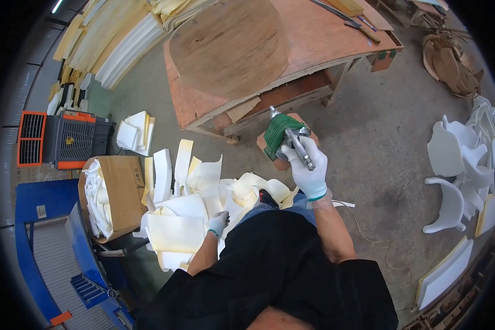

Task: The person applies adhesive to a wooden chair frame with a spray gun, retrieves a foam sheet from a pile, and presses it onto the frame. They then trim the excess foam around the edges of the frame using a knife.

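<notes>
My right hand [309, 168], in a white glove with a teal cuff, is closed around a metal spray gun [298, 147] with a green wrapped part [279, 135]. The tool is held in front of my body, its nozzle toward the workbench [195, 110]. Beneath it a brown seat-like object [263, 144] partly shows. My left hand [219, 223], also gloved, hangs low beside my left leg, above a heap of white and cream foam sheets [176, 234]. Its fingers are small and partly turned away, so their grip is unclear.
A round wooden board [231, 47] lies on the workbench. To the left stand a cardboard box [115, 192] of white scraps, an orange-grey machine [74, 140] and a blue metal frame [44, 192]. White curved pieces [448, 203] lie at the right; a thin hose [368, 239] crosses the floor.
</notes>
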Action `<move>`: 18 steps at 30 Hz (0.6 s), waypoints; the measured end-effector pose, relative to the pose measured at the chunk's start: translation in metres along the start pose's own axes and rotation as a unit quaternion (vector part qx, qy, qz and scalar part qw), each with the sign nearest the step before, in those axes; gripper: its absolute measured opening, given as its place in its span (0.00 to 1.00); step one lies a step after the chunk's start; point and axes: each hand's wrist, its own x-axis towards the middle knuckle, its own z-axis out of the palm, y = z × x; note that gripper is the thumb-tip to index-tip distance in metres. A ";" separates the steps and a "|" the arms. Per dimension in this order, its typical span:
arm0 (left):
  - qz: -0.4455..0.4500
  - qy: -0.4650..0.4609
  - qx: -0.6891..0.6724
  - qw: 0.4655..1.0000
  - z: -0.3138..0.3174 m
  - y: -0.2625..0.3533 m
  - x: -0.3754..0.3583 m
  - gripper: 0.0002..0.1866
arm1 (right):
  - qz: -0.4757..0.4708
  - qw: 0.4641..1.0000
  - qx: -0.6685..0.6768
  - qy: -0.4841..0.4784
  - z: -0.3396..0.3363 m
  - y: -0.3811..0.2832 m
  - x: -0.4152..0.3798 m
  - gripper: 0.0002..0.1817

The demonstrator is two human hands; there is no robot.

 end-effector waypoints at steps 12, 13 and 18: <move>-0.017 -0.005 -0.006 1.000 0.006 -0.012 0.001 0.20 | -0.056 0.992 -0.006 -0.110 0.003 -0.012 0.028 0.13; -0.019 -0.003 -0.009 1.000 0.006 -0.013 0.002 0.19 | -0.055 0.992 -0.006 -0.111 0.003 -0.009 0.026 0.13; -0.021 0.000 -0.012 1.000 0.001 -0.014 0.001 0.20 | 0.015 1.000 -0.024 -0.007 0.001 0.018 0.007 0.11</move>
